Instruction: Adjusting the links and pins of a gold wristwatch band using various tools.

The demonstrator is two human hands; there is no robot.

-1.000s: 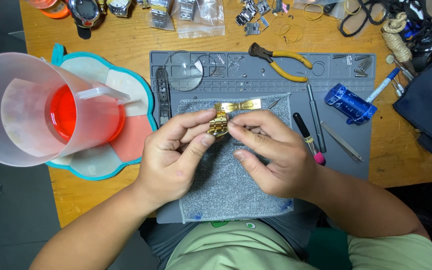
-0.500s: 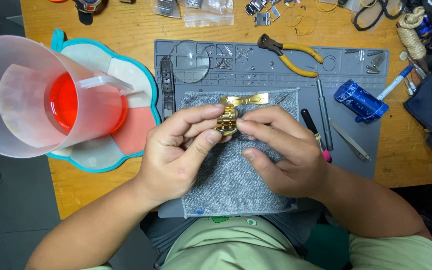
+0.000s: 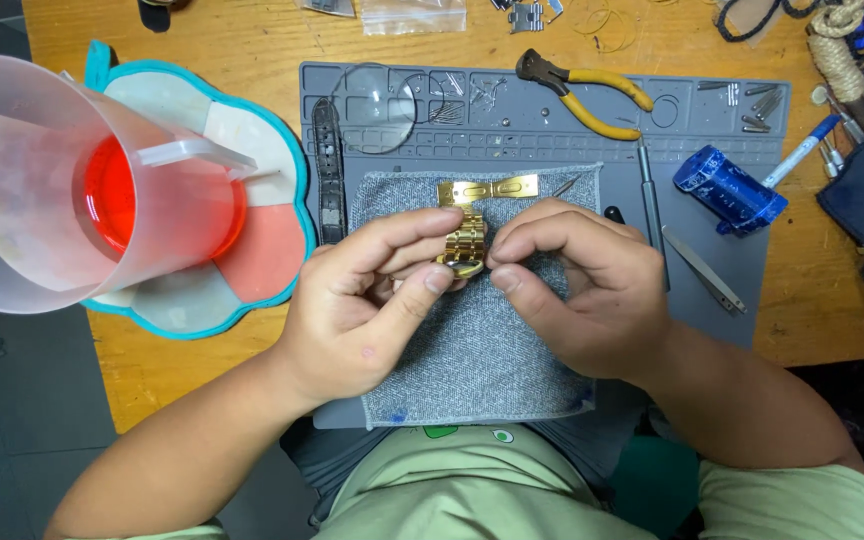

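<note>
A gold metal watch band (image 3: 466,243) is pinched between both of my hands over a grey cloth pad (image 3: 472,350). My left hand (image 3: 367,300) grips it from the left with thumb and fingers; my right hand (image 3: 577,285) holds it from the right. The band's gold clasp (image 3: 487,189) lies flat on the cloth just beyond my fingers. The watch case, if any, is hidden by my fingers.
The cloth lies on a grey work mat (image 3: 732,130) holding yellow-handled pliers (image 3: 592,85), a magnifying lens (image 3: 377,95), a black strap (image 3: 329,170), tweezers (image 3: 704,268) and a blue cylinder (image 3: 727,187). A translucent jug with red inside (image 3: 92,200) stands left on a teal-edged mat (image 3: 252,260).
My hands and the gold band keep the same grip; the view has shifted slightly, so everything sits a little lower in the frame.
</note>
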